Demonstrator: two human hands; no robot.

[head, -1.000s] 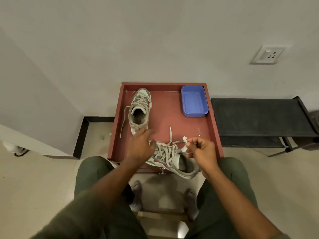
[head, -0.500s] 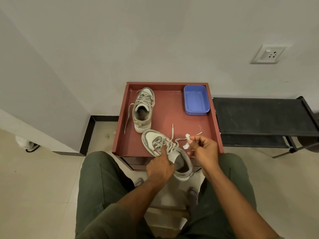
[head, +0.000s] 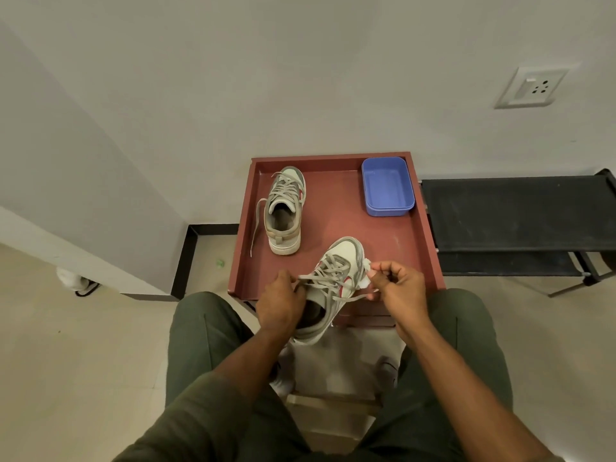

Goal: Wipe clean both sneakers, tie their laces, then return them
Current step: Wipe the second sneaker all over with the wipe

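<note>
Both hands are closed on laces. The left hand (head: 279, 300) pinches one grey lace end at the collar of the near sneaker; the right hand (head: 396, 288) pinches the other lace end between thumb and fingers, and a small crumpled white tissue or cloth (head: 365, 273) is also tucked in its grip.

Near sneaker: a white and grey low-top trainer with red side accents and flat grey laces (head: 333, 285). It lies diagonally, toe pointing away and to the right, heel toward the person. The heel overhangs the front edge of the red-brown tray-like wooden surface (head: 336, 221); the toe rests on it. The laces (head: 328, 271) are threaded through the eyelets but untied, the two free ends pulled outward to either side. The shoe sits between the two hands, the left hand touching its collar, the right hand just beside its right flank.

Far sneaker: the matching white and grey trainer (head: 285, 211) stands upright at the back left of the surface, toe toward the wall, well apart from both hands. One loose lace trails down along its left side.

A shallow blue rectangular plastic tub (head: 388, 186) sits at the back right corner of the surface. A low black bench (head: 513, 215) stands just beside the surface to the right.
</note>
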